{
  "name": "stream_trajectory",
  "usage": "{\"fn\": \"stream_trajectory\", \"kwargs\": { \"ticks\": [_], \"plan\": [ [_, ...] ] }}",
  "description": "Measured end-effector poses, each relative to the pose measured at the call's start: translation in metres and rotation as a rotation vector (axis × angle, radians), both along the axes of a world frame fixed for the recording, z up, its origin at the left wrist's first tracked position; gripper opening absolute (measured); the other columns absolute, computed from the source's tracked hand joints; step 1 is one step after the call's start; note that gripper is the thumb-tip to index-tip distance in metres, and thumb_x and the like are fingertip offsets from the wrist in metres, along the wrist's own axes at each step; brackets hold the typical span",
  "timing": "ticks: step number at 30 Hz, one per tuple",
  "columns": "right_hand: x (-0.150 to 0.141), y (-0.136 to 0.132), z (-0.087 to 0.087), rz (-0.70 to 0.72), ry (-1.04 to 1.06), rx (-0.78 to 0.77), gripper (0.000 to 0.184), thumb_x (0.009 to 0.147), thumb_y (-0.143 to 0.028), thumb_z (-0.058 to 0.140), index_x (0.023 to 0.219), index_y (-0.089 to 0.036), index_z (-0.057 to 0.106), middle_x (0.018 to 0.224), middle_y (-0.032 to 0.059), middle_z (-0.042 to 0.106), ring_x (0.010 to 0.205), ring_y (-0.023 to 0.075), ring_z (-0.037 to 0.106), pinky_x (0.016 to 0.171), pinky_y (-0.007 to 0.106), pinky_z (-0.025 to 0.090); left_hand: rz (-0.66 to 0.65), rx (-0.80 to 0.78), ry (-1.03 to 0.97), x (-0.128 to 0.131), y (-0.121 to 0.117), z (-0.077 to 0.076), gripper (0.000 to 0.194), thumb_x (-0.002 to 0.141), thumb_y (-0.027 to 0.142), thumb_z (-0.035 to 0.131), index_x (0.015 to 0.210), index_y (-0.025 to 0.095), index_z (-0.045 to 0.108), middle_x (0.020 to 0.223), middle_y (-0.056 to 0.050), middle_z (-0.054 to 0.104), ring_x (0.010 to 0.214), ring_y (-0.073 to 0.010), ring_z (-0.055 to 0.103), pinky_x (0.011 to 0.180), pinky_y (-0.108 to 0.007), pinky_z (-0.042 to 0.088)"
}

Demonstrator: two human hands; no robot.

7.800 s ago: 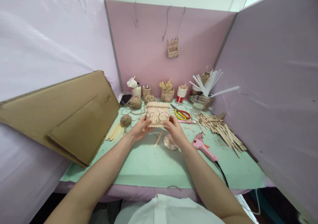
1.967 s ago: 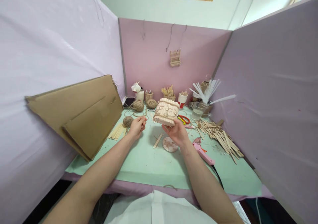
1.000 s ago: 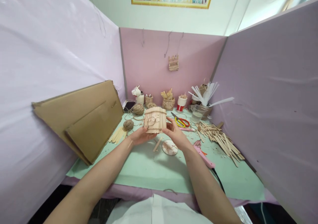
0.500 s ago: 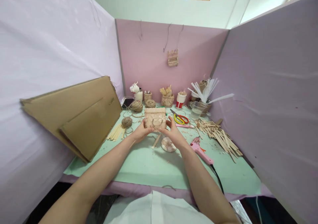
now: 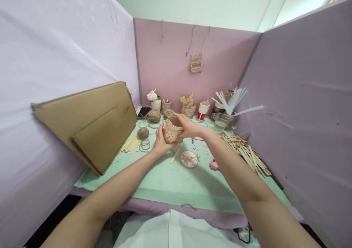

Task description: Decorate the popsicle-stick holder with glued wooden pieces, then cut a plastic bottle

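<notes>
Two hands, left and right, clasp the wooden cup, partly hiding it.

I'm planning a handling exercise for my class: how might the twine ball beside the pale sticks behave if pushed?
The twine ball would probably roll, being nearly round. It looks wound from cord, so it may squash slightly when gripped. The cord loops beside it might trail along if attached, which I can't tell.

Pale purple sheeting flanks a pink back panel.
</notes>
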State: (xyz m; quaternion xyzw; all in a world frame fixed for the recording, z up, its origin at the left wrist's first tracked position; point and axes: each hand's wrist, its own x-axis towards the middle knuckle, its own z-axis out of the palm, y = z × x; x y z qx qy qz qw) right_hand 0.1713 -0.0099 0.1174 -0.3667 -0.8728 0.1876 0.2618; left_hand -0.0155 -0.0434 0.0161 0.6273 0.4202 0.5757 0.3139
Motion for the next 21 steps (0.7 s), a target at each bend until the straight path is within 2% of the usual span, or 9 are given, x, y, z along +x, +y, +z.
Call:
{"fn": "stream_trajectory", "kwargs": {
  "ticks": [3, 7, 11, 13, 14, 15, 17, 19, 21],
  "plan": [
    [-0.004, 0.008, -0.001, 0.015, -0.076, 0.013, 0.118, 0.048, -0.027, 0.084, 0.150, -0.029, 0.027, 0.150, 0.0120, 0.034, 0.137, 0.0355, 0.032, 0.112, 0.052, 0.028, 0.009, -0.015, 0.002, 0.001, -0.001, 0.001, 0.123, 0.043, 0.036, 0.091, 0.146, 0.024, 0.025, 0.143, -0.016, 0.031, 0.137, -0.0353, 0.031, 0.113, -0.046, 0.026],
    [-0.003, 0.013, 0.007, -0.013, -0.114, 0.019, 0.115, 0.049, -0.031, 0.084, 0.150, -0.026, 0.028, 0.146, 0.0137, 0.039, 0.135, 0.0364, 0.036, 0.109, 0.052, 0.032, -0.012, -0.024, 0.004, 0.000, 0.003, -0.001, 0.126, 0.045, 0.034, 0.091, 0.148, 0.022, 0.019, 0.145, -0.018, 0.029, 0.138, -0.0338, 0.030, 0.113, -0.045, 0.026],
    [0.006, 0.034, 0.018, -0.094, -0.079, 0.008, 0.115, 0.046, -0.029, 0.086, 0.148, -0.027, 0.033, 0.147, 0.0128, 0.040, 0.136, 0.0364, 0.035, 0.111, 0.052, 0.029, 0.005, -0.064, -0.062, -0.005, 0.013, -0.004, 0.123, 0.045, 0.034, 0.091, 0.147, 0.023, 0.023, 0.143, -0.017, 0.032, 0.134, -0.0315, 0.034, 0.106, -0.042, 0.036],
    [0.015, 0.049, 0.023, -0.174, -0.048, -0.007, 0.115, 0.042, -0.029, 0.088, 0.146, -0.025, 0.037, 0.146, 0.0141, 0.040, 0.136, 0.0384, 0.034, 0.112, 0.055, 0.027, 0.068, -0.059, -0.068, -0.010, 0.018, -0.003, 0.102, 0.050, 0.034, 0.088, 0.139, 0.022, 0.039, 0.137, -0.015, 0.039, 0.125, -0.0281, 0.043, 0.097, -0.038, 0.042],
    [0.020, 0.057, 0.025, -0.204, -0.027, -0.018, 0.114, 0.042, -0.029, 0.088, 0.144, -0.025, 0.039, 0.146, 0.0141, 0.041, 0.135, 0.0388, 0.036, 0.112, 0.055, 0.026, 0.094, -0.054, -0.065, -0.012, 0.021, -0.003, 0.083, 0.055, 0.034, 0.085, 0.129, 0.021, 0.050, 0.130, -0.013, 0.046, 0.117, -0.0253, 0.049, 0.091, -0.035, 0.045],
    [0.024, 0.063, 0.026, -0.228, -0.002, -0.031, 0.110, 0.042, -0.028, 0.088, 0.142, -0.025, 0.042, 0.145, 0.0138, 0.043, 0.134, 0.0385, 0.037, 0.112, 0.055, 0.027, 0.103, -0.057, -0.062, -0.014, 0.022, -0.002, 0.061, 0.061, 0.034, 0.080, 0.116, 0.019, 0.059, 0.118, -0.011, 0.054, 0.104, -0.0220, 0.055, 0.084, -0.032, 0.046],
    [0.032, 0.075, 0.027, -0.265, 0.041, -0.057, 0.102, 0.044, -0.027, 0.088, 0.138, -0.024, 0.048, 0.142, 0.0132, 0.046, 0.133, 0.0375, 0.040, 0.111, 0.054, 0.029, 0.069, -0.095, -0.066, -0.016, 0.024, 0.000, 0.025, 0.070, 0.032, 0.070, 0.090, 0.017, 0.065, 0.087, -0.004, 0.061, 0.077, -0.0158, 0.057, 0.069, -0.027, 0.044],
    [0.038, 0.084, 0.026, -0.301, 0.050, -0.080, 0.100, 0.042, -0.026, 0.089, 0.135, -0.022, 0.051, 0.140, 0.0141, 0.049, 0.132, 0.0378, 0.041, 0.110, 0.054, 0.030, 0.009, -0.146, -0.079, -0.017, 0.024, 0.001, 0.013, 0.075, 0.030, 0.061, 0.079, 0.018, 0.065, 0.065, 0.001, 0.056, 0.058, -0.0124, 0.051, 0.058, -0.024, 0.038],
    [0.041, 0.092, 0.024, -0.333, 0.029, -0.098, 0.105, 0.036, -0.027, 0.090, 0.134, -0.021, 0.052, 0.140, 0.0157, 0.050, 0.129, 0.0385, 0.044, 0.109, 0.056, 0.031, -0.012, -0.167, -0.066, -0.016, 0.022, 0.002, 0.012, 0.076, 0.029, 0.058, 0.077, 0.019, 0.064, 0.059, 0.003, 0.054, 0.049, -0.0107, 0.045, 0.053, -0.023, 0.033]
  ]
}}
